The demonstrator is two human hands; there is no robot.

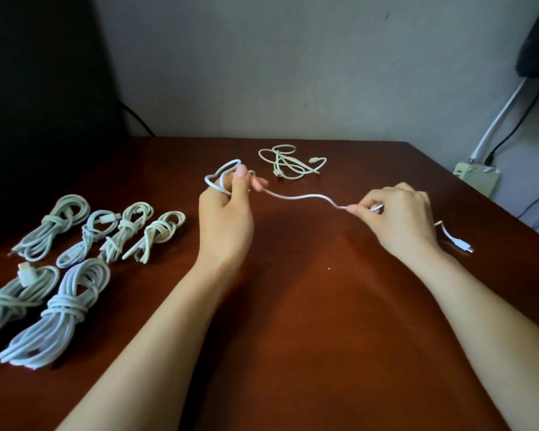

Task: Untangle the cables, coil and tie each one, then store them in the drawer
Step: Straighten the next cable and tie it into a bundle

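A thin white cable (305, 198) stretches between both hands above the brown table (293, 306). My left hand (226, 213) grips a small loop of it between thumb and fingers. My right hand (399, 216) pinches the cable farther along; its free end with a plug (458, 242) trails past my wrist onto the table. A loose, tangled cream cable (290, 163) lies beyond the hands near the back edge. Several coiled and tied white cables (75, 259) lie in two rows at the left. No drawer is visible.
A grey wall rises behind the table. A dark object fills the far left corner. At the right, off the table, sits a pale power strip (476, 178) with black and white leads running up the wall.
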